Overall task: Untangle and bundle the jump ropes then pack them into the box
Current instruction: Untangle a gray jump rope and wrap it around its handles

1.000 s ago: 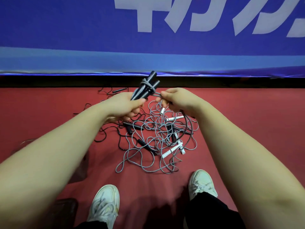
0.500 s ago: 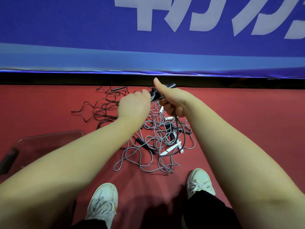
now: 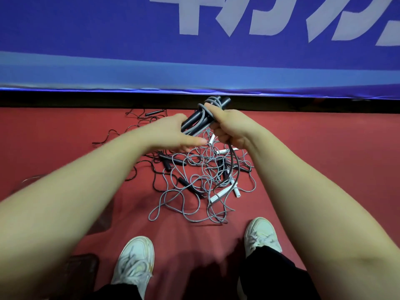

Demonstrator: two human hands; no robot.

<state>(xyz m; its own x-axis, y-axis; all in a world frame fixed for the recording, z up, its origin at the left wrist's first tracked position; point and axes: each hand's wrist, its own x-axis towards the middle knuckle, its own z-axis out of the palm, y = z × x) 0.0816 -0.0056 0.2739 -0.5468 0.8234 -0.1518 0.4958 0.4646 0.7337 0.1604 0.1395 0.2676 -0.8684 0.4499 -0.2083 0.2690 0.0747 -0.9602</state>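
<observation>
Head view, looking down at red floor (image 3: 313,161); blue banner (image 3: 108,40) with large white characters runs along the far edge.

Right hand (image 3: 230,128): fingers curled tight round the handle bundle (image 3: 204,115), thumb up on its top side; the bundle is two black handles side by side with grey cord looped round them, tilted, upper ends toward the banner. One grey cord (image 3: 237,169) hangs from under this hand down into the pile.

Left hand (image 3: 173,133): fingers straight and loosely spread, thumb out to the right; holds nothing; fingertips lie just beside the lower ends of the handles; contact cannot be told, hand motion-blurred.

Rope pile (image 3: 201,180): on the floor below both hands, in front of the shoes; grey cords in tangled loops with black handles and white handles (image 3: 218,194) mixed in; thin black rope (image 3: 132,126) spreads out to the left, toward the banner.

Clear box (image 3: 32,178): far left on the floor, mostly hidden behind the left forearm; only a faint rim shows; contents cannot be told.

White shoes: left shoe (image 3: 134,263), right shoe (image 3: 262,237), near edge; dark trouser legs above them.
</observation>
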